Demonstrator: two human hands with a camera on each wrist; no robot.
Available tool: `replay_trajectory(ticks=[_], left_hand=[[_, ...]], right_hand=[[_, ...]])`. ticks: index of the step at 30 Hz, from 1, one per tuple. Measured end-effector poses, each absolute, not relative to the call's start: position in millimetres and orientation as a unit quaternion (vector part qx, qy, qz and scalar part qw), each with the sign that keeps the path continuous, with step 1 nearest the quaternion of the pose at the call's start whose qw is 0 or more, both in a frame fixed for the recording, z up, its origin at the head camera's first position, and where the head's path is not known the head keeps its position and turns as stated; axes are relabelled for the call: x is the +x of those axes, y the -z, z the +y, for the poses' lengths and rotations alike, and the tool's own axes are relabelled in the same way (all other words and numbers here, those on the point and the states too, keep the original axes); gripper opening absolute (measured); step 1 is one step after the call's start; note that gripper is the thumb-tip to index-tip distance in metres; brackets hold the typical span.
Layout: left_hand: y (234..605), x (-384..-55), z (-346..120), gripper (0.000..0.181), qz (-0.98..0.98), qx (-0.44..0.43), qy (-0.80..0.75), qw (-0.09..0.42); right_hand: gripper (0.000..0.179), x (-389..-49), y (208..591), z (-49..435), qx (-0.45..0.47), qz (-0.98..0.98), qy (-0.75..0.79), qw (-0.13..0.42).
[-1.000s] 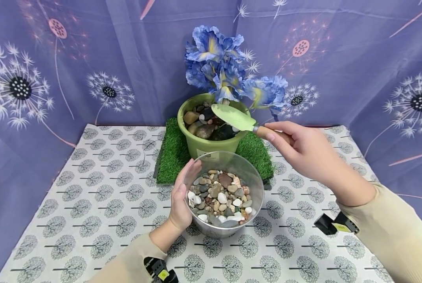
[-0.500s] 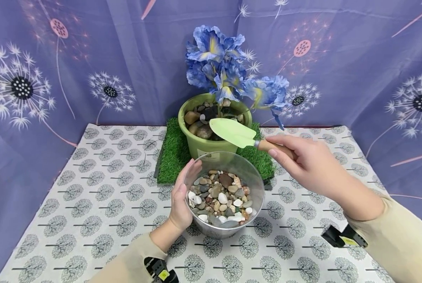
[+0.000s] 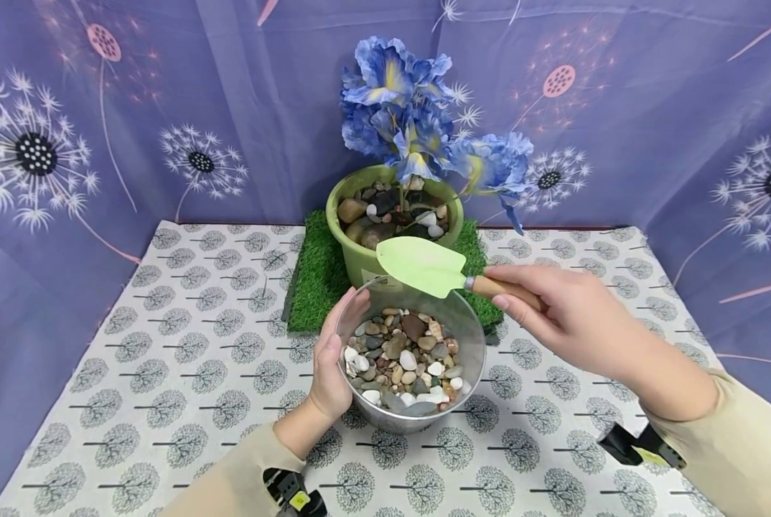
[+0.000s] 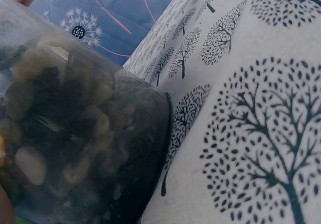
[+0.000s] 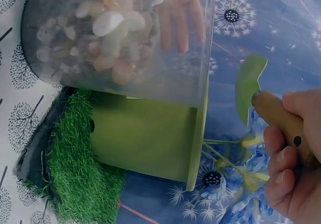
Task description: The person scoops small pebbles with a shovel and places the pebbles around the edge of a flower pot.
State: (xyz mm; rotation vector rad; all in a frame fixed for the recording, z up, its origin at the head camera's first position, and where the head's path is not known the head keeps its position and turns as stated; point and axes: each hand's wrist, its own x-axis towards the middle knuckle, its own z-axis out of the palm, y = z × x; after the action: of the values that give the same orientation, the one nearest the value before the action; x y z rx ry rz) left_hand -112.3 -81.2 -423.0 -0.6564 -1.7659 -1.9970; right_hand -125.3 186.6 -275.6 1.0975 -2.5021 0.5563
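My right hand (image 3: 569,316) grips the wooden handle (image 3: 508,291) of a garden trowel. The trowel's light green blade (image 3: 418,264) points left, over the back rim of a clear container (image 3: 469,359) and the front of the flowerpot; nothing lies on its visible face. The container holds mixed pebbles (image 3: 408,359), white, grey and brown. Against its left side rests my left hand (image 3: 330,373), and the right wrist view shows its straight fingers (image 5: 180,25) through the clear wall. Behind stands a green flowerpot (image 3: 353,251) with larger stones (image 3: 375,235) and blue flowers (image 3: 418,122).
The flowerpot stands on a square of artificial grass (image 3: 311,287). A white cloth with a tree print (image 3: 198,323) covers the table, and a purple curtain with dandelions (image 3: 263,108) hangs around the back and sides.
The trowel has come toward me and down, from above the flowerpot to the container's back rim, its face turning more into view. The left hand and container have stayed in place.
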Motion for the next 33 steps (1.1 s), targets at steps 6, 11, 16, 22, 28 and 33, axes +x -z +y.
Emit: replay_trajectory(ticks=[6, 11, 16, 22, 28, 33], left_hand=[[424, -113, -81, 0.058, -0.631, -0.234, 0.713, 0.196], [425, -114, -81, 0.059, -0.629, -0.233, 0.716, 0.195], [425, -113, -81, 0.059, -0.630, -0.230, 0.716, 0.194], [425, -112, -81, 0.059, -0.633, -0.230, 0.713, 0.194], [425, -113, -81, 0.059, -0.633, -0.230, 0.713, 0.194], [425, -113, -81, 0.059, -0.630, -0.232, 0.714, 0.197]], right_hand=[[0.038, -123, 275, 189, 0.398, -0.885, -0.178, 0.165], [0.037, -122, 275, 190, 0.418, -0.879, -0.170, 0.153], [0.034, -117, 275, 187, 0.432, -0.874, -0.171, 0.144], [0.032, -113, 275, 185, 0.436, -0.872, -0.166, 0.145], [0.032, -115, 272, 185, 0.448, -0.868, -0.150, 0.151], [0.032, -118, 270, 184, 0.451, -0.869, -0.117, 0.166]])
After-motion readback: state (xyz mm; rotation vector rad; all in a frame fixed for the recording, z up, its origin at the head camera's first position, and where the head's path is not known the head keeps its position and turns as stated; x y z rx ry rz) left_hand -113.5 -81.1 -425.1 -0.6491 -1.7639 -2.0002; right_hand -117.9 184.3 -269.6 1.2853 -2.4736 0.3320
